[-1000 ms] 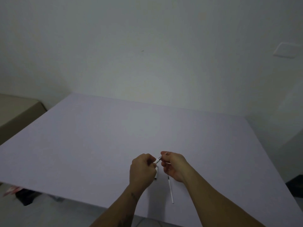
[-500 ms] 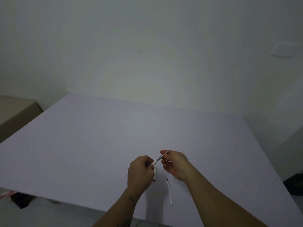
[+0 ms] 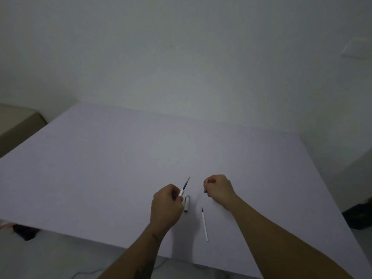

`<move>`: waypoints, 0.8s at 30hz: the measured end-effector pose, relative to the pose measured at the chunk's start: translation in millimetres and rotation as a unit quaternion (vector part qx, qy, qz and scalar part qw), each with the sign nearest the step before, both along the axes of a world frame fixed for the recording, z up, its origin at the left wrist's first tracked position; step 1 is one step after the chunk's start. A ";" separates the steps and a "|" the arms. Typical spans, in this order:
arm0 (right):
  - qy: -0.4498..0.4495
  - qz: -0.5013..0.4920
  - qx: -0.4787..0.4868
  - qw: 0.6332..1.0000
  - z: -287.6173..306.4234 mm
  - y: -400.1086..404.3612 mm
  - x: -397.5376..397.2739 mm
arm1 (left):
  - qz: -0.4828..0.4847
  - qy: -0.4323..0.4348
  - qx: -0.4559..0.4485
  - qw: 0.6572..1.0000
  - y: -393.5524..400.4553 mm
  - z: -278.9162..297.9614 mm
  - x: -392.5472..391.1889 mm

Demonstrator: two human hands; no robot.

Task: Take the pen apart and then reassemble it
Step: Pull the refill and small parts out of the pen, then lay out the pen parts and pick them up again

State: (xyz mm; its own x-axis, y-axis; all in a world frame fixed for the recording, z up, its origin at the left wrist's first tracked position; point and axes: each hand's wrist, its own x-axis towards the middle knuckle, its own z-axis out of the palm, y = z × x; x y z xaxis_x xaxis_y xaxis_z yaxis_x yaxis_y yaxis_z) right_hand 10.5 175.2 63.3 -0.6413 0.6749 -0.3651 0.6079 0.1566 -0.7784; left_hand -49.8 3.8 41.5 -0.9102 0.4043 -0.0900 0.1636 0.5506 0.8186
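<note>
1. Pen barrel (image 3: 182,191) with refill tip (image 3: 186,183) sticking out is clamped in my left hand (image 3: 167,206), just above the cap (image 3: 187,203) lying on the bench (image 3: 100,168).
2. Right hand (image 3: 219,188) is closed on a small tip piece (image 3: 205,190), right of the cap, apart from the barrel.
3. Spare refill (image 3: 204,223) lies right of the cap, near the bench edge.
4. Risks, I judge: the tiny piece slips from the fingers; a forearm knocks the refill off the edge; the cap rolls.

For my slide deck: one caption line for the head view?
Left hand holds the pen barrel, right hand a small part; cap and refill lie on the table.
</note>
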 end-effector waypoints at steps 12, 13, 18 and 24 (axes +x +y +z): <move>-0.192 0.165 0.187 0.949 -70.2 -30.2 -16.6 | -0.006 -0.041 -0.065 0.997 -26.9 -32.1 -3.6; -0.197 0.173 0.201 0.944 -73.2 -30.4 -17.7 | -0.004 -0.047 -0.064 0.997 -27.4 -33.4 -3.0; -0.203 0.215 0.250 0.922 -82.0 -32.7 -20.5 | 0.031 -0.092 -0.011 0.995 -25.7 -36.0 1.0; -0.100 0.097 0.131 0.982 -59.3 -32.9 -18.0 | 0.040 -0.087 0.010 0.995 -22.0 -26.0 -1.3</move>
State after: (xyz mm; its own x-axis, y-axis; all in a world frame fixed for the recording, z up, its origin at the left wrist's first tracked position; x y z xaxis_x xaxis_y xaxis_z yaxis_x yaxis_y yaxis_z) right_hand -7.5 142.3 4.0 -0.7005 0.6342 -0.3272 0.6830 0.4630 -0.5649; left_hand -51.1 -18.2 15.5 -0.9112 0.3338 -0.2415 -0.0250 0.5403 0.8411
